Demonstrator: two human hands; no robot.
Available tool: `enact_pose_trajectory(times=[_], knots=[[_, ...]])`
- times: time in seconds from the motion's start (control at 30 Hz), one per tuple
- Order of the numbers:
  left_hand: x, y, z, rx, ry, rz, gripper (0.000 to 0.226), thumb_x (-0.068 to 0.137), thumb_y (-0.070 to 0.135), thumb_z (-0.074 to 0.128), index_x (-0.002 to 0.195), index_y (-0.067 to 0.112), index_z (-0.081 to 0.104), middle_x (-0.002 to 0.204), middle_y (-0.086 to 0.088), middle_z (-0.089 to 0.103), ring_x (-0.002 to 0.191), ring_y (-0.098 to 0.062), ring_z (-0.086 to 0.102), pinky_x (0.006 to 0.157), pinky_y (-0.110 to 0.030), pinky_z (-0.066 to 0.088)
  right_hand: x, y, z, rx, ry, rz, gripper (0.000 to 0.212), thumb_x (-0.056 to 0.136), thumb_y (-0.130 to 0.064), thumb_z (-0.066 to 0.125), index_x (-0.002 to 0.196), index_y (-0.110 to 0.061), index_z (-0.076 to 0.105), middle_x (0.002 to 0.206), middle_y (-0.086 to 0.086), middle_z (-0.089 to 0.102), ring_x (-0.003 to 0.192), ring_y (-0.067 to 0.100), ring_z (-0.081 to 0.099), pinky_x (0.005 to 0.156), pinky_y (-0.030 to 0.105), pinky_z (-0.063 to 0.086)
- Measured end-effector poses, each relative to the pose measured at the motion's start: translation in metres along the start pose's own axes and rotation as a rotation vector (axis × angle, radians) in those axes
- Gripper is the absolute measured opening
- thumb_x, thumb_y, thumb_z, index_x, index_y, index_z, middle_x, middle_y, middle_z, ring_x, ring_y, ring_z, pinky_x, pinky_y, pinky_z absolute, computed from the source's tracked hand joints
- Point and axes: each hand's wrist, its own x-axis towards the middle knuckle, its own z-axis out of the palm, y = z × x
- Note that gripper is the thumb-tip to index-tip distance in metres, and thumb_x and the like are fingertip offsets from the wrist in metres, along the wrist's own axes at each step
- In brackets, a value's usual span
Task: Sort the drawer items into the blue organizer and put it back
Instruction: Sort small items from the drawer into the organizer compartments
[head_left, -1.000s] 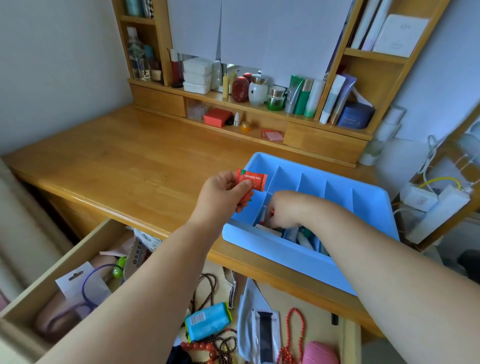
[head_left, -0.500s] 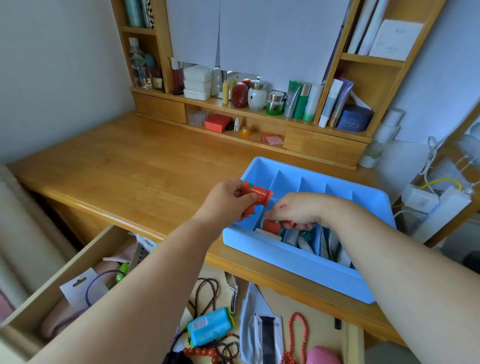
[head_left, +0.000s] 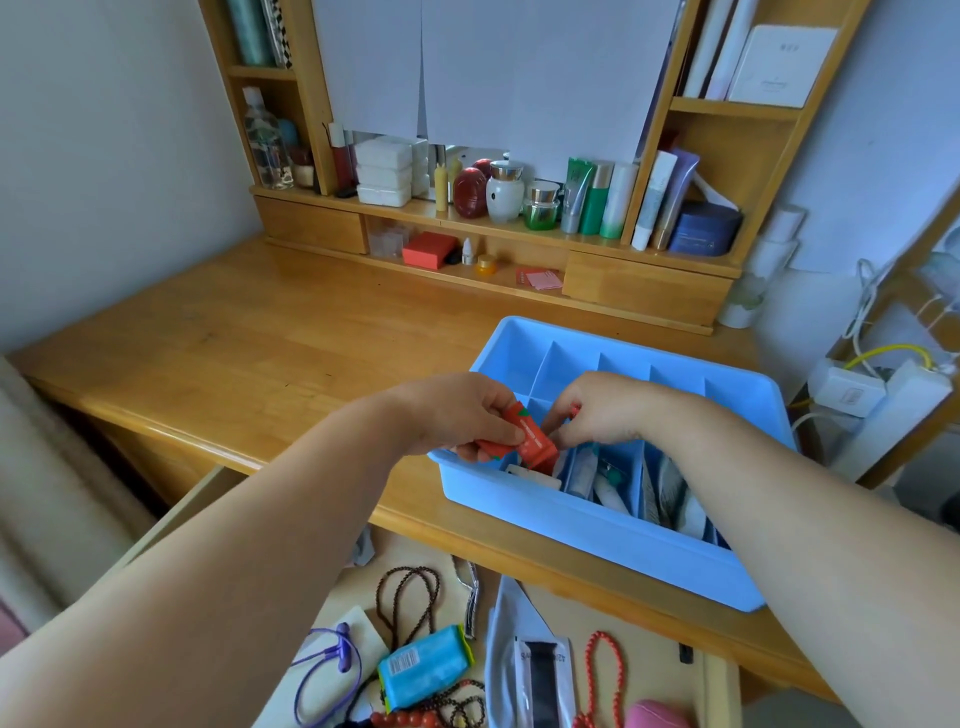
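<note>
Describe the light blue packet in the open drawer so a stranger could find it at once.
Start at the blue organizer on the wooden desk, then drop to the open drawer below the desk's front edge. The light blue packet lies there among dark bead strings, right of a purple cord. It alone has a white barcode label and yellow-green ends.
</note>
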Motion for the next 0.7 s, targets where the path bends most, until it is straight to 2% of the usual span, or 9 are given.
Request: enact_pose_trajectory(times=[0.1,0.17,0.23,0.33,0.43,0.5,0.63,0.7], knots=[[0.001,0.002,0.000,0.046,-0.057,-0.004,0.005,0.090,0.013,0.061,0.085,0.014,0.063,0.066,-0.003,0.058,0.053,-0.009,0.050,0.052,-0.019,0.041,0.004,-0.005,0.007,-0.307,0.117,0.052,0.025,0.075,-0.043,0.073,0.099,-0.041,0.066,0.088,-0.018,0.057,0.089,0.010,0.057,0.060,0.024,0.038],[0.002,0.004,0.001,0.073,-0.090,-0.010,0.007,0.090,0.014,0.062,0.083,0.016,0.063,0.066,-0.004,0.058,0.055,-0.010,0.049,0.053,-0.019,0.039,0.007,-0.005,0.012,-0.426,0.200,0.033,0.019,0.077,-0.039,0.070,0.095,-0.037,0.062,0.097,-0.012,0.061,0.091,0.015,0.058,0.061,0.025,0.038],[0.002,0.005,0.001,0.091,-0.100,-0.018,0.013,0.090,0.014,0.062,0.078,0.019,0.062,0.064,-0.003,0.057,0.055,-0.010,0.048,0.054,-0.019,0.039,0.009,-0.003,0.014,-0.461,0.243,0.018,0.016,0.078,-0.036,0.068,0.090,-0.033,0.058,0.095,-0.009,0.062,0.083,0.015,0.056,0.055,0.025,0.032],[0.004,0.009,0.001,0.153,-0.127,-0.027,0.022,0.090,0.015,0.061,0.069,0.023,0.060,0.062,-0.002,0.057,0.055,-0.011,0.048,0.053,-0.018,0.039,0.010,0.000,0.011,-0.384,0.242,0.033,0.027,0.073,-0.046,0.075,0.087,-0.032,0.057,0.094,-0.010,0.061,0.083,0.015,0.055,0.053,0.025,0.029],[0.007,0.014,0.004,0.278,-0.115,-0.035,0.011,0.088,0.018,0.061,0.080,0.013,0.065,0.061,-0.002,0.060,0.058,-0.016,0.050,0.056,-0.021,0.042,0.011,0.003,0.012,-0.297,0.255,0.015,0.029,0.070,-0.046,0.077,0.088,-0.034,0.058,0.090,-0.013,0.057,0.084,0.014,0.055,0.056,0.025,0.032],[0.009,0.015,0.005,0.274,-0.057,-0.006,0.012,0.087,0.017,0.063,0.089,0.006,0.067,0.062,-0.003,0.062,0.058,-0.016,0.051,0.055,-0.021,0.043,0.011,0.006,0.015,-0.237,0.275,-0.011,0.024,0.070,-0.043,0.076,0.086,-0.036,0.060,0.085,-0.015,0.054,0.080,0.012,0.053,0.056,0.025,0.034],[0.010,0.010,-0.009,-0.036,0.164,0.037,0.012,0.088,0.013,0.063,0.093,0.003,0.069,0.057,0.002,0.059,0.051,-0.010,0.050,0.048,-0.017,0.041,0.010,0.010,0.015,-0.212,0.247,-0.016,0.012,0.074,-0.041,0.072,0.078,-0.034,0.063,0.072,-0.011,0.055,0.068,0.009,0.053,0.052,0.025,0.033],[0.012,0.008,-0.013,0.031,0.223,0.057,0.013,0.090,0.016,0.061,0.089,0.006,0.070,0.053,0.007,0.059,0.050,-0.007,0.050,0.047,-0.015,0.041,0.011,0.010,0.014,-0.193,0.222,-0.013,0.016,0.073,-0.042,0.073,0.071,-0.032,0.060,0.067,-0.010,0.051,0.062,0.007,0.049,0.051,0.025,0.032]])
